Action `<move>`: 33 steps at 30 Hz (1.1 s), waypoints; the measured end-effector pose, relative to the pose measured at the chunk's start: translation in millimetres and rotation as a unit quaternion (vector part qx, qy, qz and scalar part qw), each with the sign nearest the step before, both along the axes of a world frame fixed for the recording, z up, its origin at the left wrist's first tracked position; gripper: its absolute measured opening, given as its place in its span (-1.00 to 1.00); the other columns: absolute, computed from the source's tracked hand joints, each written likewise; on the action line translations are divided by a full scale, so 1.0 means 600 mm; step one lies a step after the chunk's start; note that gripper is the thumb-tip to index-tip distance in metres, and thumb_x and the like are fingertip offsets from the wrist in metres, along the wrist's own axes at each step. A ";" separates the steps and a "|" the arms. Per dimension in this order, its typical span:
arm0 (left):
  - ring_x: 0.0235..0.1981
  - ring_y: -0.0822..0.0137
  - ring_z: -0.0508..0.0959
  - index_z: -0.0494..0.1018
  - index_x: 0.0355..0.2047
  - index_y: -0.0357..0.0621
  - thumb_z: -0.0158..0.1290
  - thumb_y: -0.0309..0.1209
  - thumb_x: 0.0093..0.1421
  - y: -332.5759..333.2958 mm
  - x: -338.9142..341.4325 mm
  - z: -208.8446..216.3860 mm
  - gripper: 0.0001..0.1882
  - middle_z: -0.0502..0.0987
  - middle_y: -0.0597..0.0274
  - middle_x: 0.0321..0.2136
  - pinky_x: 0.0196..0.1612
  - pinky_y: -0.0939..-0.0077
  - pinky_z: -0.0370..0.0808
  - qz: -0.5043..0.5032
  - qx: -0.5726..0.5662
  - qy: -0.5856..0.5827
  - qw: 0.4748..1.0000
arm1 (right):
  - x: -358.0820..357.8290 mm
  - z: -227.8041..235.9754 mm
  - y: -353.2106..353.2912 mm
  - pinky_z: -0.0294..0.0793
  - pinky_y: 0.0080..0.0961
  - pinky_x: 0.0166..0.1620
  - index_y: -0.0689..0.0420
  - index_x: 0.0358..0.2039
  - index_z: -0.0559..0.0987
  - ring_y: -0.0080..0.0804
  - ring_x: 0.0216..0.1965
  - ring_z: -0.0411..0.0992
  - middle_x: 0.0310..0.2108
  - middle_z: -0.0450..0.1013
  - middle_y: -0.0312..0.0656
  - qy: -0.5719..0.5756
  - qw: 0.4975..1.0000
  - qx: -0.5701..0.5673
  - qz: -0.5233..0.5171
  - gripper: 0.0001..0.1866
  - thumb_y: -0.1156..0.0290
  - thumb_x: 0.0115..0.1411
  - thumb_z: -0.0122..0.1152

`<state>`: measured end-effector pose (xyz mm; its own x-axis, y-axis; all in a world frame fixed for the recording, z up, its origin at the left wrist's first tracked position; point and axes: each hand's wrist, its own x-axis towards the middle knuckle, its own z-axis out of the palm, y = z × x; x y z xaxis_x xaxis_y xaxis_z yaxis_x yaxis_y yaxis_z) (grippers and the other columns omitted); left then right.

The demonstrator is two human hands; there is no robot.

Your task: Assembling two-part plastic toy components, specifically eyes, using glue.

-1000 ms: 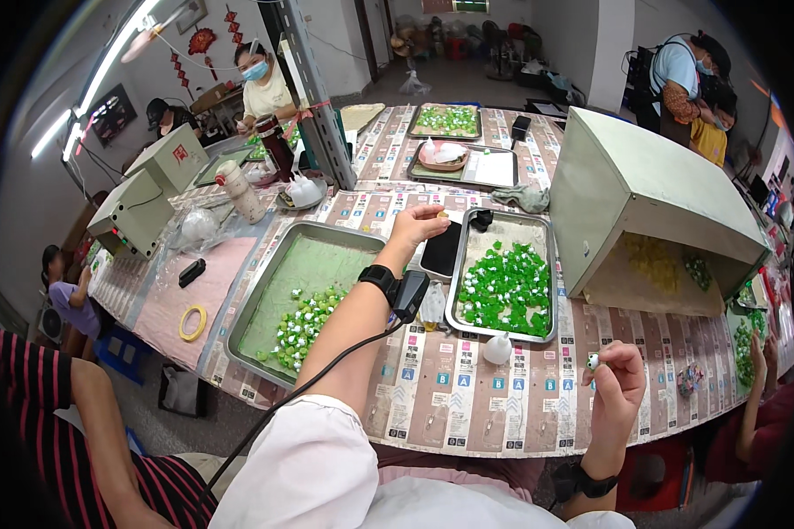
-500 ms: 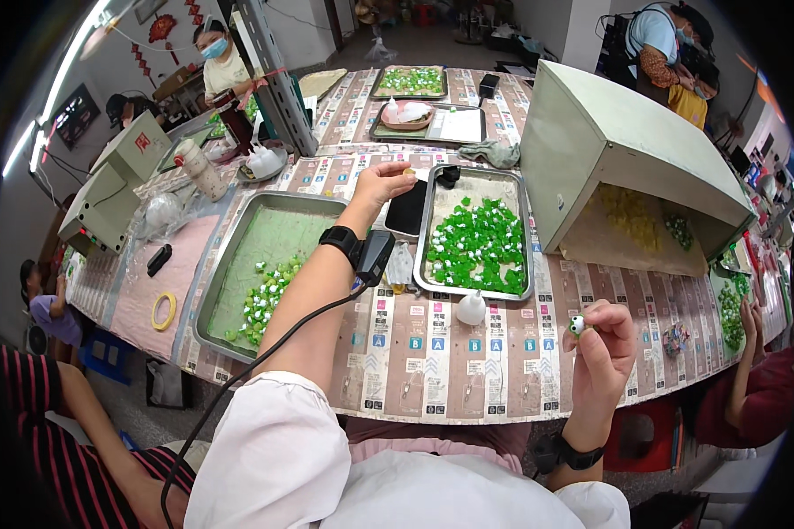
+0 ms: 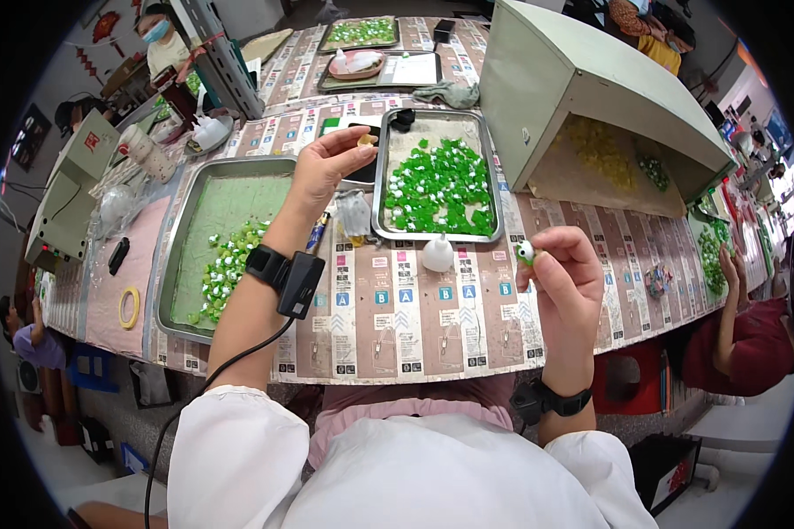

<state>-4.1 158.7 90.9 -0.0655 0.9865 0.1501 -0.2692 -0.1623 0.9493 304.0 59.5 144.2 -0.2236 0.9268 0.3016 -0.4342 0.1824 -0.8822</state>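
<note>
My left hand (image 3: 331,167) pinches a small yellowish piece (image 3: 367,140) between thumb and fingertips. It hovers over a dark phone-like slab (image 3: 363,173), beside the far left corner of a metal tray (image 3: 459,130) holding many bright green pieces with white parts (image 3: 441,185). At the right, above the table's near part, my right hand (image 3: 569,278) is closed on a small green-and-white figure (image 3: 526,251) with a black-pupilled eye. A white squeeze bottle (image 3: 438,254) stands between my hands, near the tray's front edge.
Left of my forearm lies a larger tray (image 3: 238,189) with light green and white pieces. An open-fronted beige box (image 3: 582,88) stands at the right with yellow pieces inside. A yellow tape ring (image 3: 129,308) rests at the left. Other people are around the table.
The whole view has shifted, so the table sits higher and further left. My left hand has drawn back from the green-piece tray with its yellowish piece. My right hand keeps the figure.
</note>
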 end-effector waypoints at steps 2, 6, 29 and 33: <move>-0.20 0.32 0.54 0.40 -0.09 -0.30 0.11 -0.58 0.05 -0.024 0.007 0.005 -0.63 0.52 0.06 -0.20 -0.04 0.47 0.48 -0.003 0.011 -0.003 1.000 | -0.002 -0.004 0.003 0.37 -0.70 -0.35 0.26 -0.26 0.45 -0.63 -0.46 0.39 -0.44 0.44 -0.26 -0.001 1.000 -0.006 0.008 -0.86 0.56 0.14 0.08; -0.23 0.36 0.55 0.42 -0.11 -0.31 0.13 -0.59 0.03 -0.082 0.030 0.017 -0.64 0.53 0.08 -0.23 -0.09 0.54 0.48 0.005 0.022 -0.010 1.000 | -0.007 -0.012 0.002 0.39 -0.70 -0.36 0.24 -0.27 0.47 -0.61 -0.44 0.43 -0.42 0.48 -0.23 -0.015 0.999 -0.013 0.029 -0.86 0.50 0.16 0.10; -0.21 0.36 0.51 0.45 -0.18 -0.36 0.16 -0.72 -0.09 -0.283 0.093 -0.023 -0.61 0.46 0.08 -0.22 -0.15 0.59 0.51 0.028 0.036 0.054 0.998 | -0.117 -0.065 -0.016 0.40 -0.55 -0.29 0.27 -0.35 0.53 -0.34 -0.35 0.46 -0.41 0.50 -0.14 -0.260 0.940 0.213 0.048 -0.72 0.76 -0.14 0.23; -0.22 0.34 0.51 0.45 -0.18 -0.36 0.16 -0.70 -0.09 -0.277 0.097 -0.029 -0.62 0.47 0.06 -0.23 -0.15 0.56 0.51 -0.001 0.059 0.080 0.995 | -0.110 -0.070 -0.017 0.41 -0.54 -0.29 0.27 -0.36 0.53 -0.35 -0.35 0.46 -0.40 0.50 -0.13 -0.265 0.945 0.186 0.044 -0.73 0.77 -0.14 0.23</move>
<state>53.9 -7.2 73.5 -0.0289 0.9616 0.2729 -0.1168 -0.2744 0.9545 237.9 49.2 102.2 -0.5052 0.7497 0.4275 0.0231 0.5069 -0.8617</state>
